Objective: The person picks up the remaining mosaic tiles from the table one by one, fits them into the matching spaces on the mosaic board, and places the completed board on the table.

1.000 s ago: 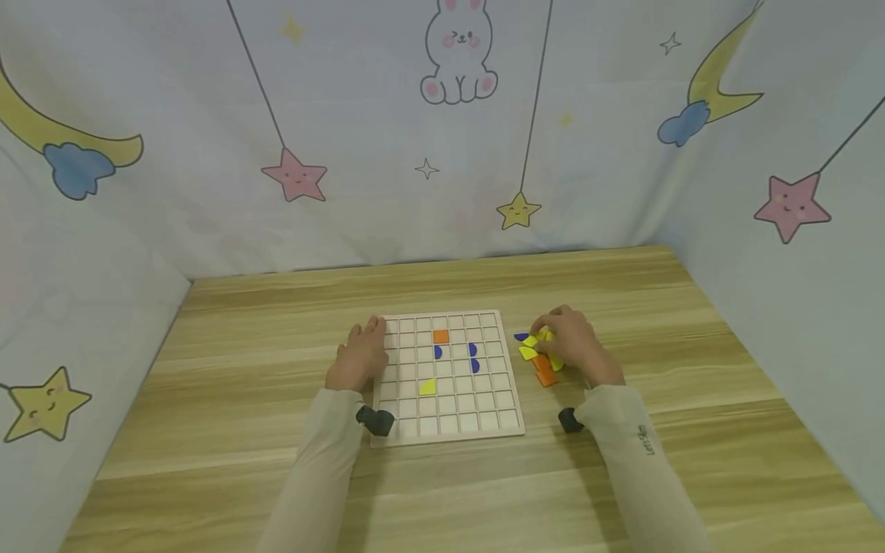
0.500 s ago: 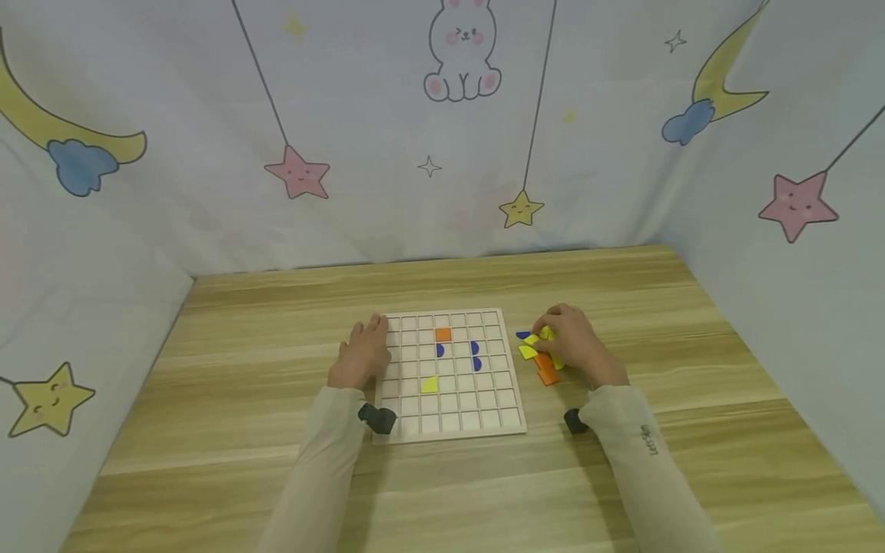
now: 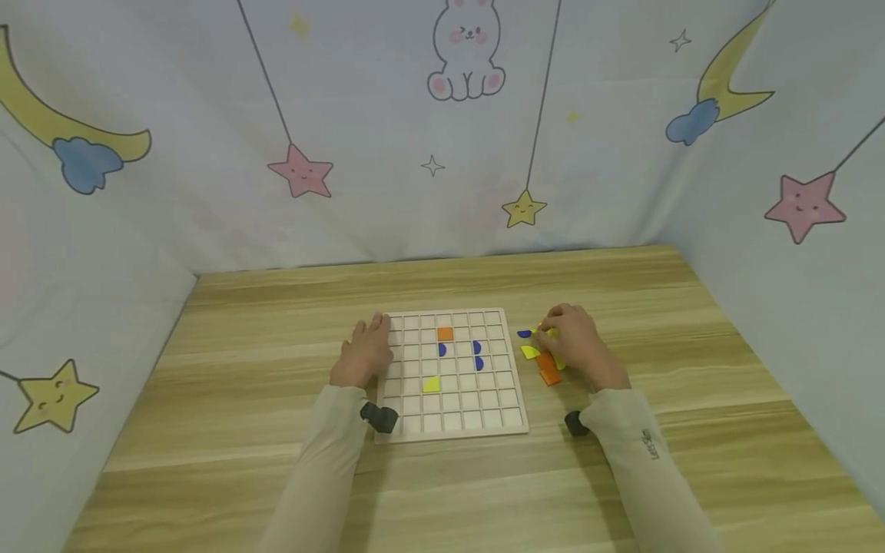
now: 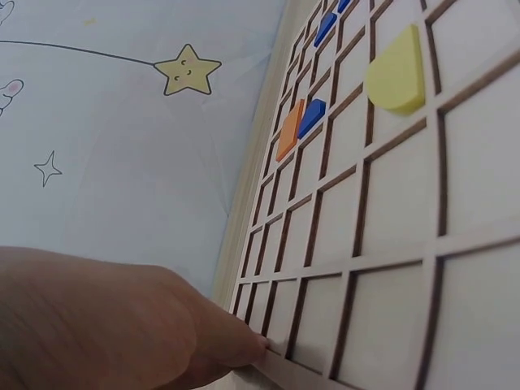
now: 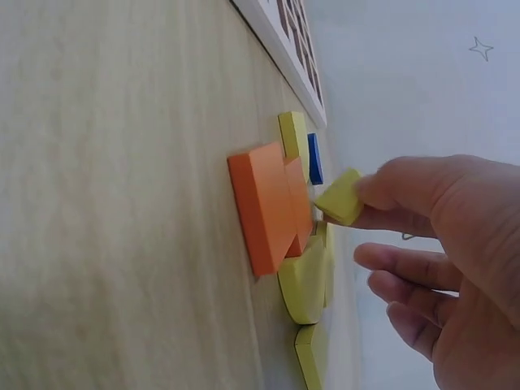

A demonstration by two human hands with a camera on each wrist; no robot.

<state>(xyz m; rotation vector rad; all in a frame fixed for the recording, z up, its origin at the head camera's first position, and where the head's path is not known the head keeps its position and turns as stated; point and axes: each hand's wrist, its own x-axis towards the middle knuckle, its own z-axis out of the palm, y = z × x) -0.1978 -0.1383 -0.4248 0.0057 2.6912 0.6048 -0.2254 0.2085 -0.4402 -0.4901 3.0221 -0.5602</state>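
Observation:
A pale wooden grid board (image 3: 470,400) lies on the table. My left hand (image 3: 364,353) rests along its left side, the thumb (image 4: 236,337) touching the rim in the left wrist view. On the board sit an orange square (image 3: 445,334), a yellow quarter-round tile (image 3: 432,384) and blue half-round tiles (image 3: 477,348). To the right of the board, my right hand (image 3: 579,342) pinches a yellow tile (image 5: 341,197) between thumb and forefinger, the other fingers loosely bent. Just under it lies a small pile with orange tiles (image 5: 264,207), yellow tiles (image 5: 305,284) and a blue tile (image 5: 314,158).
The wood-grain table (image 3: 263,491) spreads on all sides of the board. A pale cloth (image 3: 387,223) printed with stars, moons and a rabbit hangs behind and at both sides. A dark wrist camera (image 3: 379,417) sits at the left cuff, close over the board's corner.
My right hand draws a yellow tile off the pile, uncovering more of the blue one beside it. The left hand stays at the board's edge; the view shifts slightly.

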